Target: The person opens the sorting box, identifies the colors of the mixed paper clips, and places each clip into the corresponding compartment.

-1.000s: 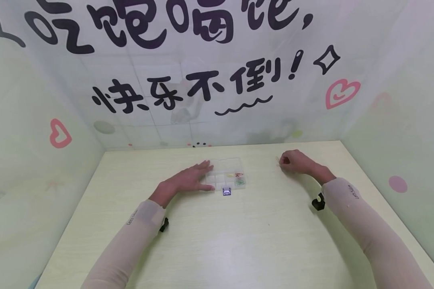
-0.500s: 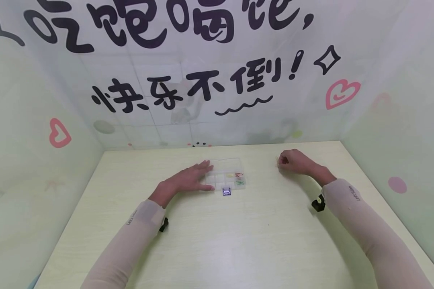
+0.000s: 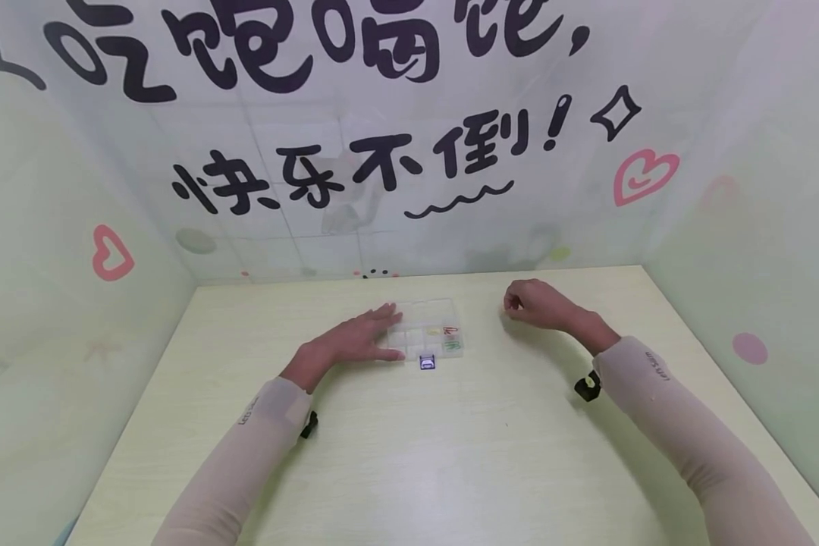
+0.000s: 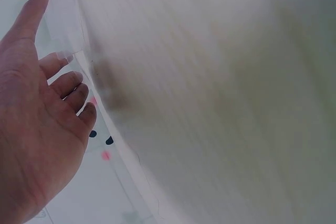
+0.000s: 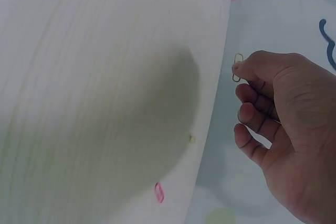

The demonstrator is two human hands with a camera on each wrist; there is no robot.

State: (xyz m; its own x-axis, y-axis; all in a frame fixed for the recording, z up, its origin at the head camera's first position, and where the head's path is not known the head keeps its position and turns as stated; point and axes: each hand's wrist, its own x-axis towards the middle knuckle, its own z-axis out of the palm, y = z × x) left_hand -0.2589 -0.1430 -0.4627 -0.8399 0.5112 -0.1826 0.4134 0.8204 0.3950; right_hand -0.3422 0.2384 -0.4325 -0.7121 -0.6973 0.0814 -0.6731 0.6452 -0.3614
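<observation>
My left hand lies with fingers spread along the left side of a clear plastic compartment box, thumb at its front corner. Fingertips overlap the clear plastic edge in the left wrist view. Right of the box, my right hand is raised over the table. Between thumb and forefinger it pinches a pale gold paper clip; the other fingers curl loosely. Red clips, green clips and something yellow lie in the box's right-hand compartments.
A pink paper clip and a small yellowish piece lie on the table in the right wrist view. At the box's front edge is a blue-and-white piece. Printed walls enclose the table's back and sides.
My right hand has moved left, closer to the box, carrying the paper clip. The left hand and the box have stayed in place.
</observation>
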